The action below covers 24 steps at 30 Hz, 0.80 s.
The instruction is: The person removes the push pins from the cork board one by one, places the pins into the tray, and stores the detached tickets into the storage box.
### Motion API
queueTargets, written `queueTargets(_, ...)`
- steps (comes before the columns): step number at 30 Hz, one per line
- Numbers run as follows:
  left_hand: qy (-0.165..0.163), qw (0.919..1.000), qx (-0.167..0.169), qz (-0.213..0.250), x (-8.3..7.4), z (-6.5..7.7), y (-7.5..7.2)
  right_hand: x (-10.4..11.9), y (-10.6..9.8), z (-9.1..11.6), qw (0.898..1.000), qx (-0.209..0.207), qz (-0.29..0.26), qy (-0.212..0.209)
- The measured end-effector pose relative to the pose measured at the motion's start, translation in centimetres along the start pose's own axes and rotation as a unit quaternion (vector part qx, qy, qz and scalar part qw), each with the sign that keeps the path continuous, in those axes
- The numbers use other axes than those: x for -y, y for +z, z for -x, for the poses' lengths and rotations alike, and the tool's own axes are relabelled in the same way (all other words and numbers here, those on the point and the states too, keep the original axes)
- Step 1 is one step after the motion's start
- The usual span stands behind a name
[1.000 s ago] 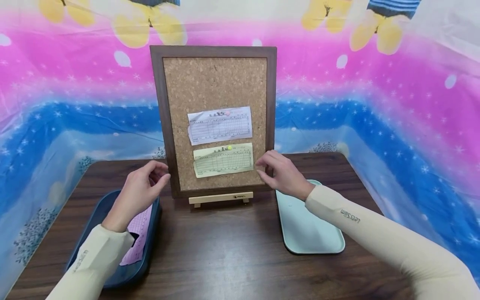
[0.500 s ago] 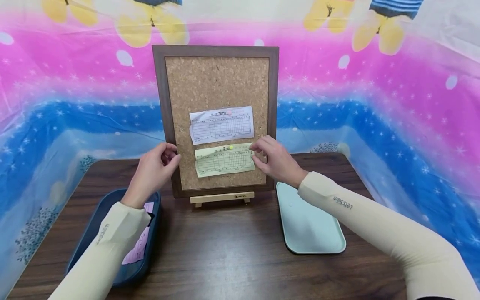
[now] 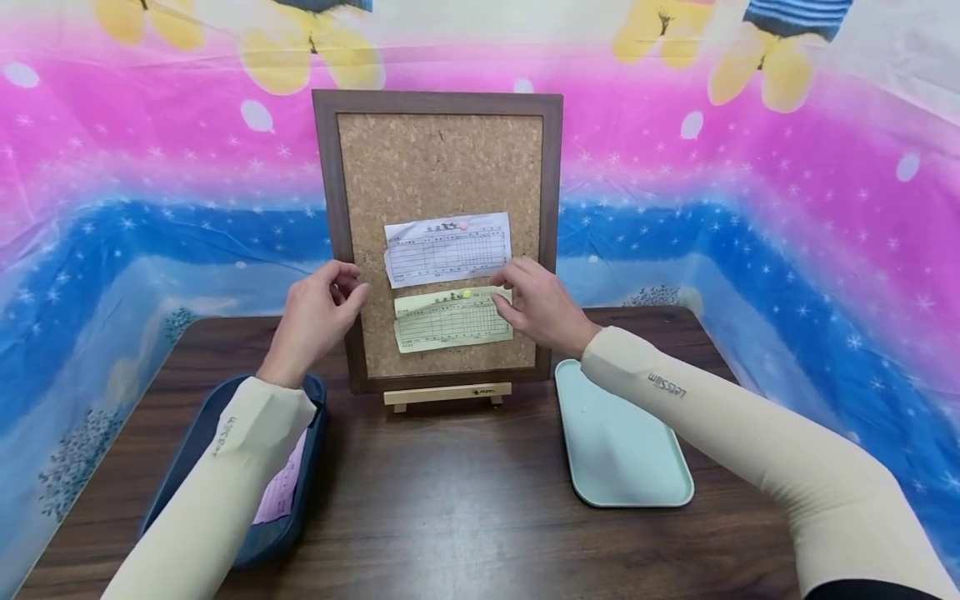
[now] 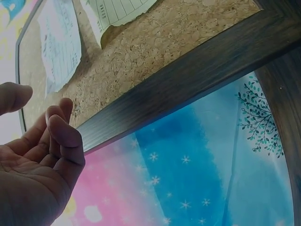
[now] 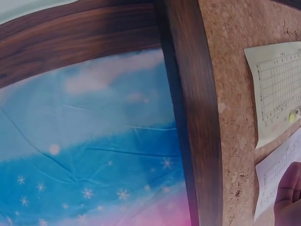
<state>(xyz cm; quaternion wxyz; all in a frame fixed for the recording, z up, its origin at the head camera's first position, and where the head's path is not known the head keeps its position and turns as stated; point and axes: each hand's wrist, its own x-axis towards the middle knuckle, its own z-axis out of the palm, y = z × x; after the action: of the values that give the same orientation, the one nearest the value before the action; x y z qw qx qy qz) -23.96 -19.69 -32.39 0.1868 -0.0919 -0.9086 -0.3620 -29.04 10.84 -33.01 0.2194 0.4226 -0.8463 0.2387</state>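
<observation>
A framed corkboard (image 3: 442, 171) stands upright on a small wooden easel (image 3: 447, 394). Pinned to it are a white form slip (image 3: 448, 254), under a pink pushpin (image 3: 463, 226), and below that a yellow form slip (image 3: 450, 325), under a yellow pushpin (image 3: 467, 294). My left hand (image 3: 317, 315) hovers by the board's left frame, fingers loosely bent and thumb apart, holding nothing. My right hand (image 3: 546, 305) is in front of the board's right side, its fingertips overlapping the lower right of the white slip and the yellow slip's upper right corner. Thumb and forefinger are apart there.
On the left of the brown table (image 3: 442, 500), a dark blue tray (image 3: 309, 467) holds a pink slip (image 3: 281, 492), partly hidden by my left sleeve. A pale green tray (image 3: 630, 458) lies at the right. Behind hangs a patterned cloth (image 3: 637, 167).
Both hands have risen along the board. The right hand has moved left, over the slips' right edges, and the left hand has moved slightly right, to the frame. The slips stay pinned.
</observation>
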Motion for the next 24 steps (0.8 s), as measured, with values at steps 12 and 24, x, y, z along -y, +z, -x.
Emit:
queueTargets(12, 0.0, 0.9999, -0.014, -0.001, -0.7, -1.2, 1.8, 0.3, 0.0, -1.9, 1.0, -0.017, 0.012, 0.007)
queueTargets(24, -0.002, 0.9982, -0.059, -0.004, -1.4, -2.6, 2.6, 0.2, -0.6, -4.7, 0.999, -0.007, 0.026, 0.028)
